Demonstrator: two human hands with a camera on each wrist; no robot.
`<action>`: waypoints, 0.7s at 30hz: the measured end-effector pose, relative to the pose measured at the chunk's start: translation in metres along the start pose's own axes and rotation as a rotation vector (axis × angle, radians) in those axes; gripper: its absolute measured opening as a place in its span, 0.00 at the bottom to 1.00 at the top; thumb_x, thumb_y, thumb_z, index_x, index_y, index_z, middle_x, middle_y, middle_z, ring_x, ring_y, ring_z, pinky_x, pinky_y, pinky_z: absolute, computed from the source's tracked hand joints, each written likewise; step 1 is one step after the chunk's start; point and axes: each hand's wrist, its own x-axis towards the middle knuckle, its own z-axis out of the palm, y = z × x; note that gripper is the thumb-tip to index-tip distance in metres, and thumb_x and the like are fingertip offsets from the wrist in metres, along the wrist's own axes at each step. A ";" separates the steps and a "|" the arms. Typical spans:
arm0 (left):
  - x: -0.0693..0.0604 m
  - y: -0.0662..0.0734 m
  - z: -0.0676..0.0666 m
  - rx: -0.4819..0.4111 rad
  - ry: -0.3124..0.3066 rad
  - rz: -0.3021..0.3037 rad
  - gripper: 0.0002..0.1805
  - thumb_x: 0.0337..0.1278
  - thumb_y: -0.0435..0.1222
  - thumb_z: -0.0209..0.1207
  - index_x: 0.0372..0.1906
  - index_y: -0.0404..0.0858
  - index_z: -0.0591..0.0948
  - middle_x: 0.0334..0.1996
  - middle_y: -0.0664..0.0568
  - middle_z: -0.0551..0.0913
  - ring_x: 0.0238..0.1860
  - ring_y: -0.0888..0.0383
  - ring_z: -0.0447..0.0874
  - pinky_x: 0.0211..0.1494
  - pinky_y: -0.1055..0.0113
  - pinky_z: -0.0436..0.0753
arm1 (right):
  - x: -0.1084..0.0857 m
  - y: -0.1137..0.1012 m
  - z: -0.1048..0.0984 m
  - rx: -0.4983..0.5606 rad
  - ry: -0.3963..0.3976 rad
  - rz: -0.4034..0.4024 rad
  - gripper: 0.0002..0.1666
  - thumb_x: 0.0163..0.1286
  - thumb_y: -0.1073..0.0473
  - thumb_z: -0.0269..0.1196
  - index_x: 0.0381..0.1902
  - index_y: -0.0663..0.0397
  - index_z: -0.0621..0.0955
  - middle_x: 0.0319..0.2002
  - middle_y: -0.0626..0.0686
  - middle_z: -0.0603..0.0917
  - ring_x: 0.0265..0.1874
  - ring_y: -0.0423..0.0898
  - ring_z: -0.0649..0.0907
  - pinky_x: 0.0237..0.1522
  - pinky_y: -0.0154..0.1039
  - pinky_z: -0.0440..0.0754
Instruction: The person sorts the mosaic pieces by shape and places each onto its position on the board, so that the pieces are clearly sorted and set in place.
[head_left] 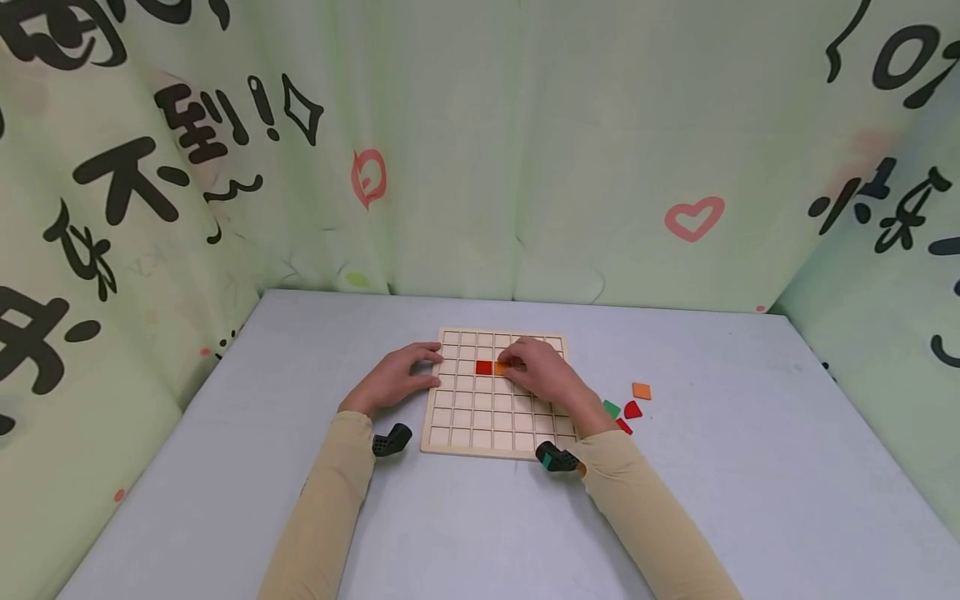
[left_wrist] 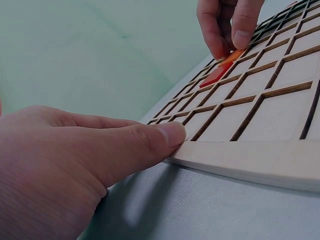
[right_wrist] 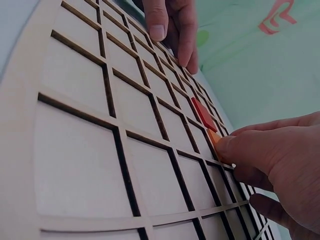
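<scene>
A wooden grid board (head_left: 480,421) lies on the table. One of its cells holds a red square tile (head_left: 483,367), and right beside it is an orange square tile (head_left: 501,368). My right hand (head_left: 543,371) pinches the orange tile between thumb and fingers at the board; in the right wrist view the thumb covers part of that orange tile (right_wrist: 213,137). At the board's left edge rests my left hand (head_left: 393,377), fingers and thumb spread along the rim. The left wrist view has the left thumb (left_wrist: 170,134) touching the frame's corner area.
Right of the board lie several loose pieces: an orange square (head_left: 641,391), a red rounded piece (head_left: 633,409), a green piece (head_left: 612,408) and another red piece (head_left: 624,426), the last two near the right forearm. A printed curtain (head_left: 570,150) surrounds the white table (head_left: 465,533).
</scene>
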 end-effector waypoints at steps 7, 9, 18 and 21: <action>-0.001 0.000 0.000 -0.013 0.004 0.001 0.23 0.61 0.39 0.65 0.59 0.36 0.78 0.71 0.50 0.67 0.73 0.50 0.59 0.75 0.56 0.61 | -0.001 0.000 -0.003 0.032 0.032 0.014 0.12 0.69 0.62 0.62 0.49 0.61 0.84 0.46 0.56 0.83 0.45 0.51 0.81 0.52 0.47 0.81; -0.001 0.001 0.000 -0.015 0.006 0.002 0.23 0.61 0.39 0.65 0.59 0.35 0.78 0.70 0.50 0.67 0.73 0.50 0.59 0.75 0.56 0.61 | -0.001 0.000 -0.004 0.037 0.041 0.021 0.12 0.70 0.62 0.62 0.49 0.61 0.84 0.45 0.56 0.83 0.45 0.51 0.81 0.52 0.47 0.81; -0.002 0.001 -0.001 -0.002 0.006 -0.002 0.23 0.61 0.40 0.65 0.59 0.36 0.79 0.70 0.50 0.68 0.73 0.50 0.59 0.75 0.56 0.61 | -0.006 0.003 -0.007 0.092 0.033 0.091 0.16 0.71 0.60 0.61 0.52 0.61 0.82 0.49 0.56 0.83 0.48 0.51 0.81 0.54 0.48 0.81; -0.002 0.002 -0.001 -0.002 0.006 0.002 0.22 0.61 0.39 0.65 0.59 0.36 0.79 0.70 0.50 0.68 0.73 0.50 0.59 0.75 0.56 0.61 | -0.011 0.007 -0.009 0.098 0.038 0.115 0.16 0.72 0.59 0.61 0.54 0.61 0.82 0.49 0.56 0.84 0.49 0.52 0.82 0.55 0.48 0.81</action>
